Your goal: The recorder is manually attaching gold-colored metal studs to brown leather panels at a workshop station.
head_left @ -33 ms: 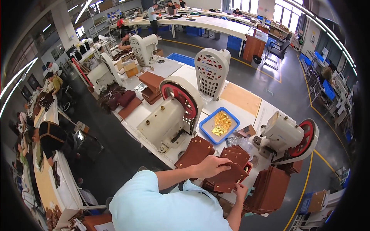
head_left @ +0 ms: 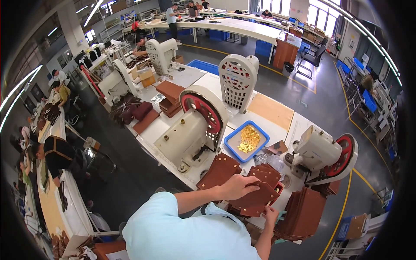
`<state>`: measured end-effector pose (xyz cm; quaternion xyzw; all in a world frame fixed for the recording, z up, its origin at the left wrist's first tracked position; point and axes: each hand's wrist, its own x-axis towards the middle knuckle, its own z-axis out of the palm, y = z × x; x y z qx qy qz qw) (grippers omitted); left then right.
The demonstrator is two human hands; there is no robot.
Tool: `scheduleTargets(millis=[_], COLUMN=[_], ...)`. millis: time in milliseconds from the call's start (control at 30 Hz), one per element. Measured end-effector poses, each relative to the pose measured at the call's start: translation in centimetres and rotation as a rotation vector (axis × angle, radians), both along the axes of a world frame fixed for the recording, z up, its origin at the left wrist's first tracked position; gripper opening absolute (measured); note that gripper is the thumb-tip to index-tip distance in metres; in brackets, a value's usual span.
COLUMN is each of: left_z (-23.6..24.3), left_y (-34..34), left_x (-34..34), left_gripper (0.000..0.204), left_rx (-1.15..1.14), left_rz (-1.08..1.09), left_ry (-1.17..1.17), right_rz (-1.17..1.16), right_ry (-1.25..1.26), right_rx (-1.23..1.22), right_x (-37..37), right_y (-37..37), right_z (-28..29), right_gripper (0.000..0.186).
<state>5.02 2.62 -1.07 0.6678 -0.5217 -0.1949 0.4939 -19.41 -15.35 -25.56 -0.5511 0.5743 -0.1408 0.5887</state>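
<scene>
Brown leather panel [head_left: 255, 197] pinched by left hand [head_left: 236, 186] and right hand [head_left: 271, 213], blue tray [head_left: 232, 145] of brass bits at twelve o'clock, lower edge hidden.

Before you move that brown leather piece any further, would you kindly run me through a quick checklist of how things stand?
1. Left hand grips the top of the brown leather piece: ok.
2. Right hand supports its lower edge: ok.
3. Both hands apart from the press with the red wheel: ok.
4. Blue tray of gold fittings upright, contents inside: ok.
5. Stack of brown panels beside the right hand standing tidy: ok.
6. Whether the piece is already fitted with hardware: cannot tell.
</scene>
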Motion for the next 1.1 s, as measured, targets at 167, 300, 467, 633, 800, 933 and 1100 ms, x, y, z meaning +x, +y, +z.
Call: scheduleTargets(millis=[167,300,467,633,800,933,1100], left_z=[-0.1,0.0,0.0,-0.1,-0.1,-0.1,0.3], left_y=[0.7,0.9,0.7,0.6,0.5,0.5,0.3], left_x=[0.3,0.2,0.1,0.0,-0.1,0.0,-0.2], left_gripper=[0.026,0.025,0.025,0.025,0.024,0.024,0.024], left_rx=[0.039,0.051,0.017,0.022,0.036,0.044,0.058], left_rz=[0.041,0.017,0.007,-0.006,-0.034,-0.03,-0.048], left_ry=[0.028,0.034,0.06,0.052,0.045,0.047,0.06], right_rz=[-0.337,-0.424,-0.417,-0.333,-0.285,-0.28,-0.285], right_ry=[-0.264,-0.312,-0.32,-0.261,-0.148,-0.17,-0.209], right_rx=[0.224,0.19,0.134,0.003,-0.042,-0.046,-0.162], right_x=[1.1,0.5,0.6,0.6,0.6,0.7,0.0], right_y=[1.9,3.1,3.5,3.6,3.3,3.5,3.9], right_z=[2.2,0.4,-0.4,-1.4,-1.2,-1.1,-3.7], right_gripper=[0.02,0.019,0.015,0.019,0.021,0.021,0.022])
